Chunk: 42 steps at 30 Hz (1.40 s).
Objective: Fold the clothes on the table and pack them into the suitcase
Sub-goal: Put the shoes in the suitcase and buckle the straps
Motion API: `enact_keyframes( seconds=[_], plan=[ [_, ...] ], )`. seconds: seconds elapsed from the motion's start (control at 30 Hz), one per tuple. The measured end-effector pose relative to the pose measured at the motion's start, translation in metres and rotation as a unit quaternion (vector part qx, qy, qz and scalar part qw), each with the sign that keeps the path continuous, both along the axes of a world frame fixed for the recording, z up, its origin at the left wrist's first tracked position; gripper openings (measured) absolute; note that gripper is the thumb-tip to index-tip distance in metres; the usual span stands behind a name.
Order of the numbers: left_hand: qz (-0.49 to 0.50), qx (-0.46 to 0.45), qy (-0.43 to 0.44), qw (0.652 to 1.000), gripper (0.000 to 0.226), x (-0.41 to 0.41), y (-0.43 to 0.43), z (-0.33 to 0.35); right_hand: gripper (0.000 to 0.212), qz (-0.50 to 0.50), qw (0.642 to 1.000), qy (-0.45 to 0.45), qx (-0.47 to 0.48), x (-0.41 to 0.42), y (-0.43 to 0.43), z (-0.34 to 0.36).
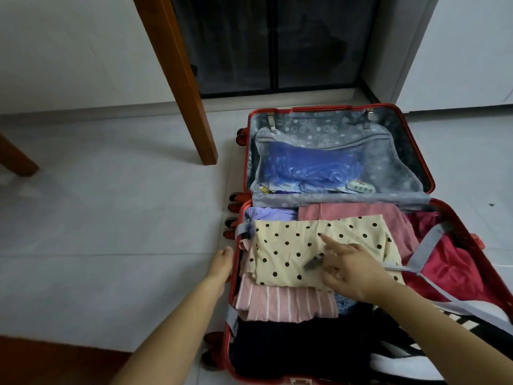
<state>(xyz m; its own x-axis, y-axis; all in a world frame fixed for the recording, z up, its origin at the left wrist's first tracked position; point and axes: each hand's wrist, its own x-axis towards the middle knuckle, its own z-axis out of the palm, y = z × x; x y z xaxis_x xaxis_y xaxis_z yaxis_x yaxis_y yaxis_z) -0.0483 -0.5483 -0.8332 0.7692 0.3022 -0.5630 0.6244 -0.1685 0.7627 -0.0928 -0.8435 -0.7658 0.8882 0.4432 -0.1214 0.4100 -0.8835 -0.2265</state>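
An open red suitcase lies on the floor. Its near half holds folded clothes: a cream polka-dot garment on top, a pink striped one below it, dark clothes nearest me, and pink and red pieces at the right. My right hand hovers over the polka-dot garment with its index finger stretched out. It holds the dark buckle of the grey strap that comes from the right. My left hand lies edge-on against the suitcase's left rim, fingers straight.
The lid half has a grey zipped mesh divider over a blue plastic bag. A wooden table leg stands just left of the lid, another leg at far left. Pale tiled floor spreads to the left; a dark glass door is behind.
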Motion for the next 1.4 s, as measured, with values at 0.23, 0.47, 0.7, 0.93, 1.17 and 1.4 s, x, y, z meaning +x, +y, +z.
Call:
enact_keyframes(
  seconds=[0.23, 0.47, 0.7, 0.93, 1.17, 1.4],
  plan=[
    [-0.001, -0.159, 0.217, 0.963, 0.037, -0.025, 0.006, -0.003, 0.039, -0.022, 0.997, -0.043, 0.054, 0.002, 0.042, -0.012],
    [0.181, -0.254, 0.135, 0.940, 0.031, -0.010, 0.017, -0.009, 0.025, 0.011, 0.997, -0.067, 0.036, 0.005, 0.068, -0.013],
    [0.181, -0.362, 0.154, 0.901, 0.021, 0.010, 0.034, 0.007, 0.020, -0.017, 0.997, -0.028, 0.071, 0.010, 0.083, -0.011],
    [0.125, -0.299, 0.140, 0.936, 0.019, 0.016, 0.033, 0.005, 0.040, -0.009, 0.997, 0.048, 0.064, 0.016, 0.107, -0.001],
    [0.088, -0.221, 0.093, 0.967, 0.024, 0.013, 0.018, 0.001, 0.049, -0.016, 0.995, 0.066, 0.071, 0.022, 0.146, -0.007],
    [0.042, -0.037, -0.159, 0.986, 0.024, 0.005, 0.008, 0.004, 0.064, -0.037, 0.989, 0.056, 0.130, 0.044, 0.190, -0.005]
  ],
)
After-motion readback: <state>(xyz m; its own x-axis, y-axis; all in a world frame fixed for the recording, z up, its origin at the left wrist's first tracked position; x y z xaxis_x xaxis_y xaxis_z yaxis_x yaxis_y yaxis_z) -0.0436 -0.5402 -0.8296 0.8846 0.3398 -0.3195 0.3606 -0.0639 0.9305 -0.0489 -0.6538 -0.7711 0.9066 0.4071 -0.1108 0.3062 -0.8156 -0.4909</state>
